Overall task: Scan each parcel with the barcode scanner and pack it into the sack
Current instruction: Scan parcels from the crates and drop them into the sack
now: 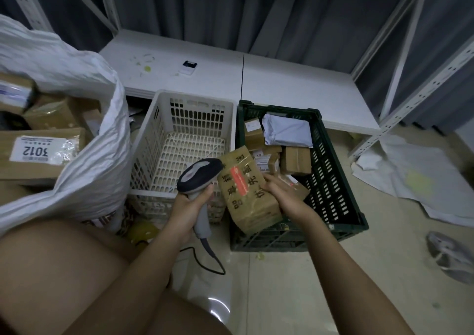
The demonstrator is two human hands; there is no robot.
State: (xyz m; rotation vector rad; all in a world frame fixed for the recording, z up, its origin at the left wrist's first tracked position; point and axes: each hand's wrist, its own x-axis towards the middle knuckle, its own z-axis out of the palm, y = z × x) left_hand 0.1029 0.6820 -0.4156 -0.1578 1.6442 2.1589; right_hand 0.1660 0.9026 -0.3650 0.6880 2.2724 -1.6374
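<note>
Brown parcel [248, 191] gripped by right hand [282, 193], left hand [188, 207] clutching scanner [198, 178] upright beside it

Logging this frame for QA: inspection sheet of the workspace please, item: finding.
Surface: tiled floor, stained.
Job's things: barcode scanner beside taped brown parcel; white sack holding boxes; green crate with more parcels.
Clutter: white basket, no parcels seen in it; crumpled sheet; shoe.
Grippers: left hand grips scanner; right hand holds parcel.
Cables: scanner cord trails on floor.
Surroundings: low white shelf, small device, curtains.
</note>
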